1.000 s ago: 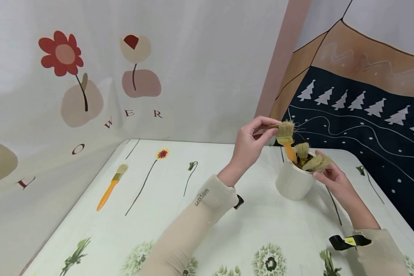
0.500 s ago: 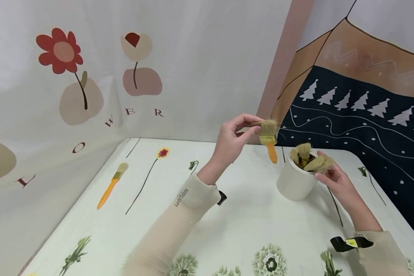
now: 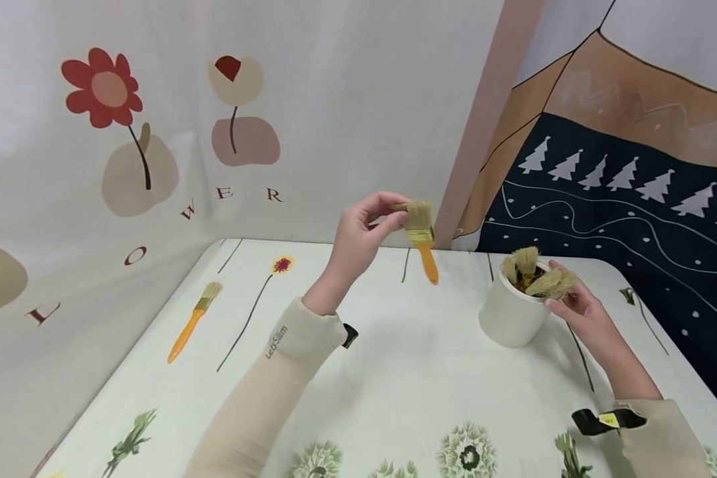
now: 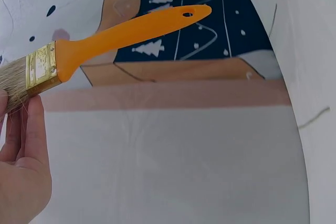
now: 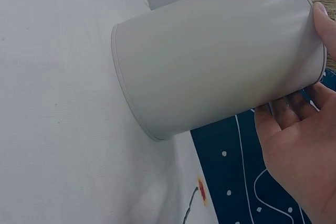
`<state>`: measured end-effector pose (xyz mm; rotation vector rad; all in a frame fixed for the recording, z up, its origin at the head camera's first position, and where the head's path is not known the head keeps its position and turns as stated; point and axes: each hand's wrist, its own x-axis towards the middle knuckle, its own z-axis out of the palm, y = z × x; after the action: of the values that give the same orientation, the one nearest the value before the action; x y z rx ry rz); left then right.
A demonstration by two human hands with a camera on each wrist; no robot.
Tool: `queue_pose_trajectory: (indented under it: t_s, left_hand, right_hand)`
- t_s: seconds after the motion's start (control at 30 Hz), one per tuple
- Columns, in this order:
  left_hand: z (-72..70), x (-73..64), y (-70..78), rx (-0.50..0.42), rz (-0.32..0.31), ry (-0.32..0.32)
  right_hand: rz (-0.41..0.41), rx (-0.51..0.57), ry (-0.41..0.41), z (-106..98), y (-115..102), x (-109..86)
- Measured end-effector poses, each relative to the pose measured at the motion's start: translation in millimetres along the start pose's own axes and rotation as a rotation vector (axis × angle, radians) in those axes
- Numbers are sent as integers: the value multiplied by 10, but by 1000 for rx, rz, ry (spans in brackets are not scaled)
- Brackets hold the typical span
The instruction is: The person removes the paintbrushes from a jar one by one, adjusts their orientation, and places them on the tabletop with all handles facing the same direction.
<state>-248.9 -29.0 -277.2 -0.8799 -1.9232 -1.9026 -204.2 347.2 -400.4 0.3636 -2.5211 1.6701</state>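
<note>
My left hand (image 3: pixel 358 236) pinches a paintbrush (image 3: pixel 423 239) by its bristles, above the table's far edge. Its orange handle hangs downward in the head view; the left wrist view shows the gold ferrule and the handle's hole. At the right, my right hand (image 3: pixel 582 315) grips the rim of a white cylindrical pot (image 3: pixel 508 318), thumb on one side and fingers curled beneath in the right wrist view. Several brushes (image 3: pixel 546 284) stand bristles-up inside the pot, their handles hidden. Another orange-handled paintbrush (image 3: pixel 194 323) lies on the left part of the table.
A white cloth (image 3: pixel 406 378) printed with flowers and stems covers the table. A pale printed curtain (image 3: pixel 358 119) hangs behind, and a dark blue cloth with white trees (image 3: pixel 609 199) hangs on the right beside the pot.
My left hand has drawn the paintbrush out from over the pot and moved it left. The right hand stays at the pot, which has hardly moved.
</note>
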Motion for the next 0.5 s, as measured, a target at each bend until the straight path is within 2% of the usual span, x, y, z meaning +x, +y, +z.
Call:
queue_pose_trajectory:
  t_s: [0.5]
  left_hand:
    - [-484,-76,-31,67,-71,57]
  right_hand:
    - [16,-4,5,1,-12,12]
